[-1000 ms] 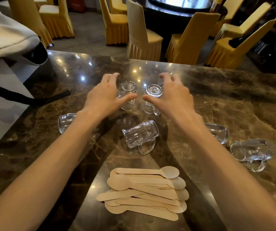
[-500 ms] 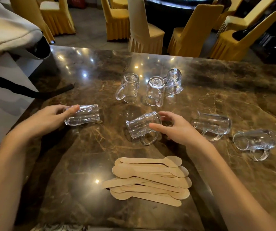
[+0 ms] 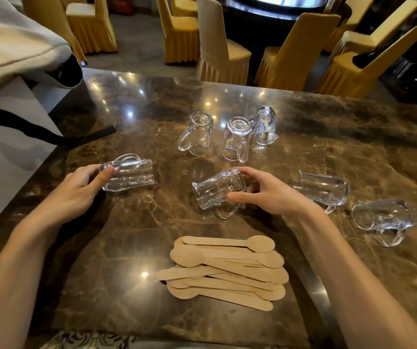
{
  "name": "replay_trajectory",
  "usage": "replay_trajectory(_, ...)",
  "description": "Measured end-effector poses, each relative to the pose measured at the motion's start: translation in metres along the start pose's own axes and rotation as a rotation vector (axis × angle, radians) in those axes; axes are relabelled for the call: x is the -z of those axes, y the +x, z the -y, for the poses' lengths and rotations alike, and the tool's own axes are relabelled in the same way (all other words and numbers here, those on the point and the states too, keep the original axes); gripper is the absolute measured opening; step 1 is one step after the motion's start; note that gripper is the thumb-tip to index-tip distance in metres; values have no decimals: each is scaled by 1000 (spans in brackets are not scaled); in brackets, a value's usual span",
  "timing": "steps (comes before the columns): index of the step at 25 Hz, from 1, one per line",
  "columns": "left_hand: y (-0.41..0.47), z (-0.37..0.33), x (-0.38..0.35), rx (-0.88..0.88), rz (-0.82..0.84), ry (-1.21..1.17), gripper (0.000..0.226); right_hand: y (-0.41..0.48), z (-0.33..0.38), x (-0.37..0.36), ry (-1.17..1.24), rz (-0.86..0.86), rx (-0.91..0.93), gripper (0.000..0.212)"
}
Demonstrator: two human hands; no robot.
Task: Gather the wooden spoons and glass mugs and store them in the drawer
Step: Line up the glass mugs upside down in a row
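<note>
Shiny worktop (image 3: 328, 127) has room by its far edge; left hand (image 3: 76, 191) grips left mug (image 3: 130, 175), right hand (image 3: 268, 193) grips middle mug (image 3: 213, 193).

spoon pile (image 3: 225, 270) nearest | tipped mugs (image 3: 323, 188) behind it | three mugs (image 3: 236, 137) farthest back

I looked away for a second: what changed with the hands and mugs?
Both hands drew back from the far mugs. The left hand now grips the left mug lying on its side; the right hand grips the middle mug. The wooden spoons and the right-side mugs stayed put.
</note>
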State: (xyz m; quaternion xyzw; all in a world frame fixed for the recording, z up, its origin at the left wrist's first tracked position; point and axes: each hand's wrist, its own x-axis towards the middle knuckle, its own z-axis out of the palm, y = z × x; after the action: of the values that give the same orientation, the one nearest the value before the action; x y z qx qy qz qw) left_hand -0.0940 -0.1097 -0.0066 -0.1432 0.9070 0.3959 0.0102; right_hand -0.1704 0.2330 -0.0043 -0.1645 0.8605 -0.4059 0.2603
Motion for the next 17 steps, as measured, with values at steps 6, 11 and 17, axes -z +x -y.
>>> replay_trajectory(6,-11,7,-6,8,-77,-34,60,-6,-7,-6,93,-88,14,73)
replay_trajectory(11,-9,-6,-5,-98,-138,-93,61,-22,6,-7,45,-233,45,71)
replay_trajectory(17,6,-34,5,-329,-126,102,63,-42,40,25,-182,-528,111,78)
